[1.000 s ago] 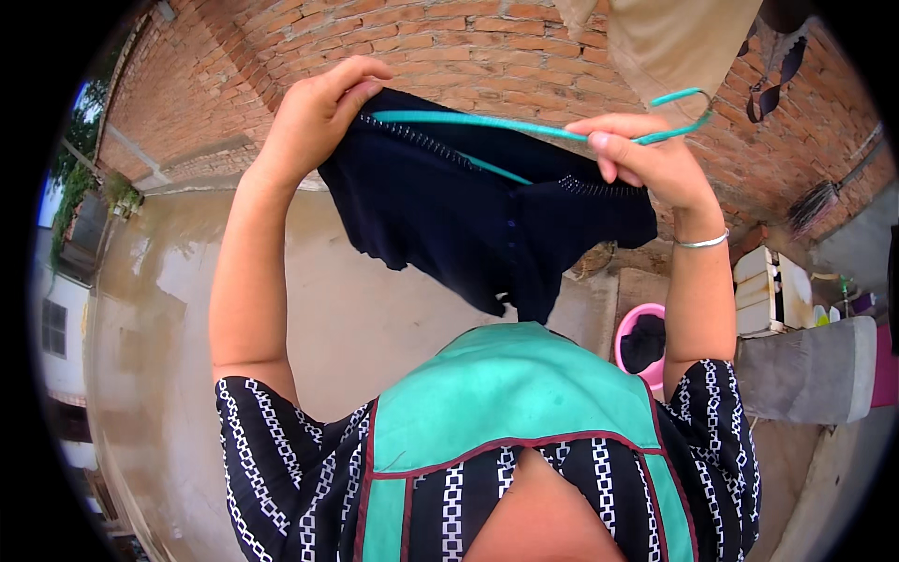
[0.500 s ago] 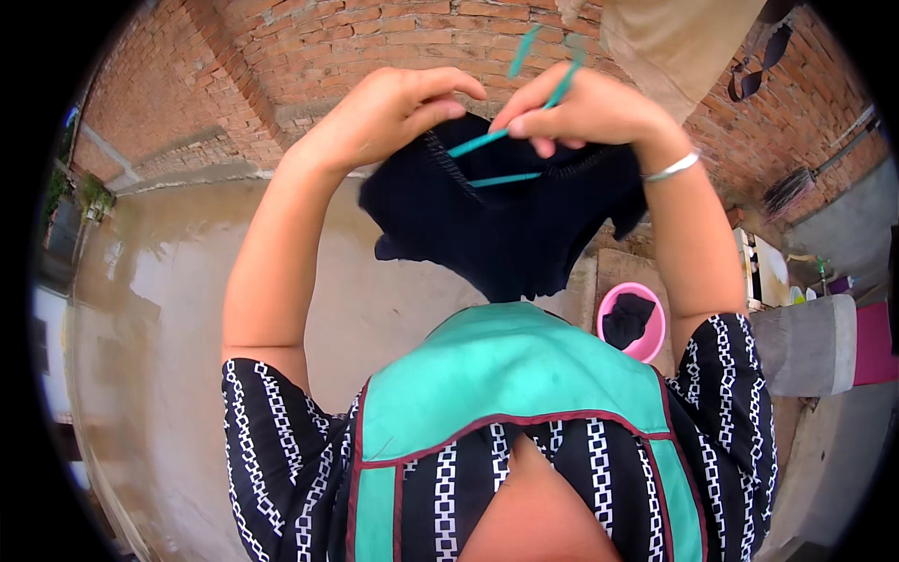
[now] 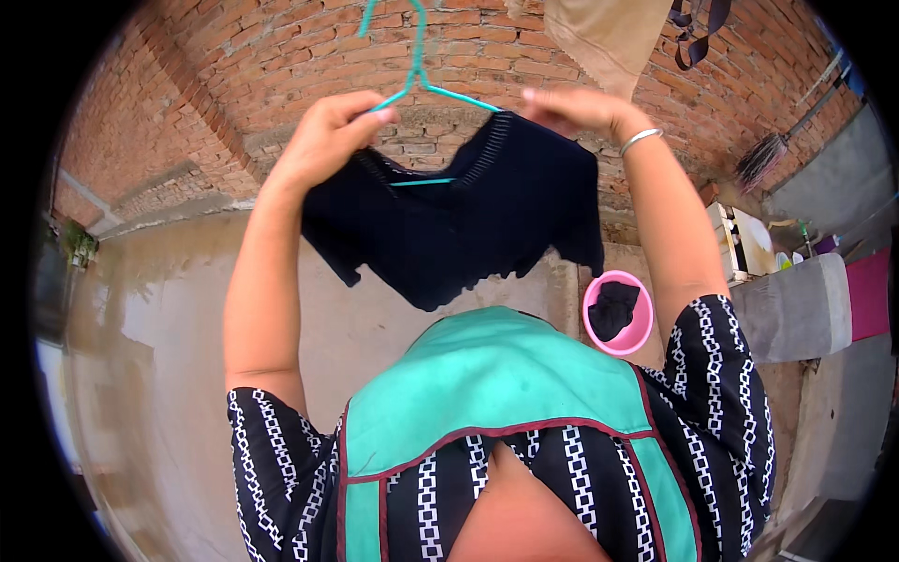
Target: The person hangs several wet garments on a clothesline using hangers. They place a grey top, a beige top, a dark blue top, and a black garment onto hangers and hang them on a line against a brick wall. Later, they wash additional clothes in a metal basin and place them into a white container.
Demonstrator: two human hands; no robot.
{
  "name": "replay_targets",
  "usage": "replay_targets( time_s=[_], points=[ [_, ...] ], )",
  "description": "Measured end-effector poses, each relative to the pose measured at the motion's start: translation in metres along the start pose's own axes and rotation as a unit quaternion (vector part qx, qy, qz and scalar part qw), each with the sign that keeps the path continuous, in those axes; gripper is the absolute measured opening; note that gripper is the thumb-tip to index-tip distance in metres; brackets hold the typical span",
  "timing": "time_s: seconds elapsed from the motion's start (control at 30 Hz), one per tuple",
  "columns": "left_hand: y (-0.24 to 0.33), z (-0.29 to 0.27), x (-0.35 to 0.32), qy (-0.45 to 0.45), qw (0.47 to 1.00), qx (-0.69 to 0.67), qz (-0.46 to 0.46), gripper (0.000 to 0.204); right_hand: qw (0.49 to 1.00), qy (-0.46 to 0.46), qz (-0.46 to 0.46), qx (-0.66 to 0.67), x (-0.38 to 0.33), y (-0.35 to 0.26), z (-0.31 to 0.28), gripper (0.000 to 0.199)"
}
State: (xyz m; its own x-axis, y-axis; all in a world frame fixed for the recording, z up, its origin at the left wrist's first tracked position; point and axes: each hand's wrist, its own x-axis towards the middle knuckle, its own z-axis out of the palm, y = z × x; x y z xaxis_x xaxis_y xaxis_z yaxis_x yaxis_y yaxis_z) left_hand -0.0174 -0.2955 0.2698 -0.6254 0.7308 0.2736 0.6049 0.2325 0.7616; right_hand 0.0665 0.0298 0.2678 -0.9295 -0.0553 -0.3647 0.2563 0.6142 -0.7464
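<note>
A dark navy short-sleeved top (image 3: 449, 229) hangs spread out on a teal clothes hanger (image 3: 419, 66) in front of me. The hanger's shoulder bars run inside the top, and its lower bar shows through the open neckline. My left hand (image 3: 337, 136) is closed on the hanger's left bar at the top's left shoulder, thumb toward the hook. At the right shoulder, my right hand (image 3: 585, 110) has its fingers apart, close beside the fabric and holding nothing. The hook curves above the neckline, partly cut off by the upper edge.
A pink basin (image 3: 618, 342) with dark cloth (image 3: 613, 311) in it stands on the ground at the right. Beige cloth (image 3: 609, 42) and dark straps (image 3: 698, 37) hang by the brick wall (image 3: 309, 47). A broom (image 3: 763, 161) leans farther right. The concrete ground (image 3: 178, 309) looks wet.
The hanger has turned upright, and the top now hangs spread on both its shoulders. My left hand has closed on the hanger. My right hand has let go of it and moved to the right shoulder.
</note>
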Motion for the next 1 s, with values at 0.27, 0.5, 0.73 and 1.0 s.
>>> replay_targets(
  time_s=[0.27,0.5,0.73,1.0],
  points=[
    [0.003,-0.056,-0.036,0.050,0.995,0.039,-0.071,0.019,0.974,-0.052,-0.200,0.097,0.016,0.003,0.035,0.030],
    [0.000,-0.075,-0.058,0.171,0.980,0.086,-0.051,0.018,0.905,0.225,-0.354,-0.079,0.015,-0.033,0.037,0.029],
    [0.015,-0.082,-0.065,0.213,0.972,0.104,0.003,0.017,0.899,0.174,-0.399,-0.049,0.028,-0.085,0.066,0.033],
    [0.005,-0.122,-0.087,0.193,0.976,0.100,-0.005,0.046,0.905,0.245,-0.345,-0.043,0.009,-0.124,0.060,0.024]
  ],
)
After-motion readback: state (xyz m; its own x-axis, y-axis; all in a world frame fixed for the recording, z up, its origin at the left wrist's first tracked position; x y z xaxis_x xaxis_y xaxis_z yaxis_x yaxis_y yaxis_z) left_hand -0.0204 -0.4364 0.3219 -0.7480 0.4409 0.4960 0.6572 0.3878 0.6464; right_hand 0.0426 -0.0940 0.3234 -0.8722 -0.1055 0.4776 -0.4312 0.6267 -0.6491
